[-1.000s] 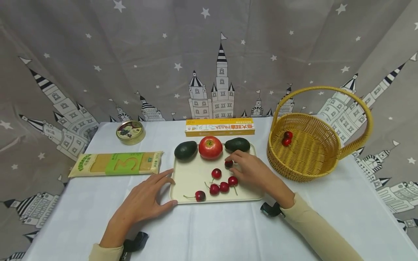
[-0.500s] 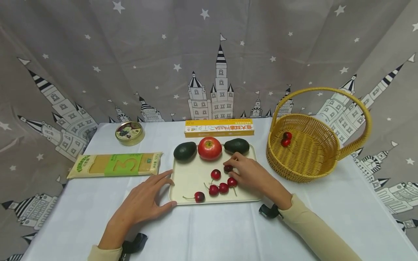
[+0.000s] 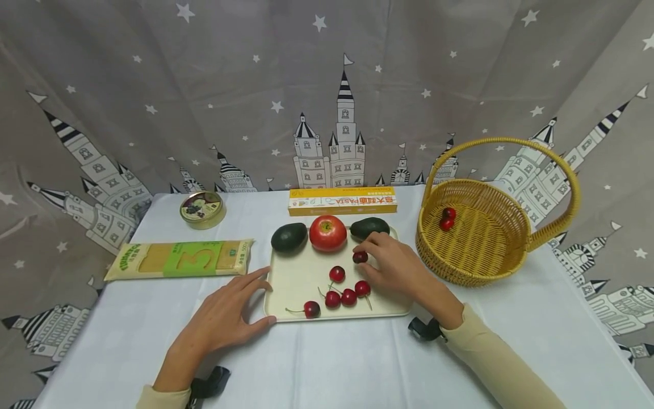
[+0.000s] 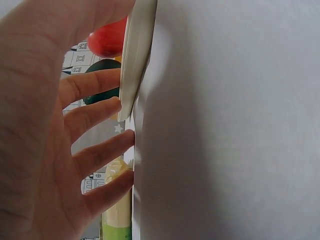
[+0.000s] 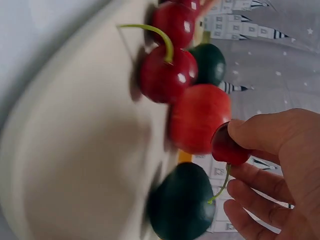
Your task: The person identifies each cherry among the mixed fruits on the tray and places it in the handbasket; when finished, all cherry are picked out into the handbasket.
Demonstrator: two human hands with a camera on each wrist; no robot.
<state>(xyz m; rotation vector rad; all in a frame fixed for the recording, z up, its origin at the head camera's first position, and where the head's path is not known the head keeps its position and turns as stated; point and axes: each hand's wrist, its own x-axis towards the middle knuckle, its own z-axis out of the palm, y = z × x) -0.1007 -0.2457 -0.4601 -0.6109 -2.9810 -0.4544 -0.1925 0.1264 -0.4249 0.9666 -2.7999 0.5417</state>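
Dark cherry point(image 3: 360, 257) sits pinched in the right hand point(image 3: 394, 266), and in the head view we find it at one o'clock from the middle of the cream tray point(image 3: 298, 278). Compared with half a second ago, it has moved slightly toward twelve o'clock, while some of the red cherries point(image 3: 349, 297) near six look nudged a little toward the near edge. The right forearm comes in from four o'clock, the hand pointing toward ten. The left hand point(image 3: 225, 315) keeps its earlier pose: it reaches in from seven o'clock, thumb at the tray's near left corner, fingers spread by the nine o'clock side. We see the two cherries point(image 3: 447, 218) in the basket point(image 3: 475, 247), at two o'clock from the tray, lying as before.

From the left wrist, we see that hand wide and holding nothing, four fingers fanned toward three o'clock; whether the upper tips touch the tray, we cannot tell.

From the right wrist, we see a narrow grip: the thumb presses the cherry's two o'clock side, the other fingers trailing loosely toward five. Clear of the tray, the cherry hangs its stem point(image 5: 223, 185) toward seven, before an avocado point(image 5: 182, 200); an apple point(image 5: 200, 117) shows at ten.
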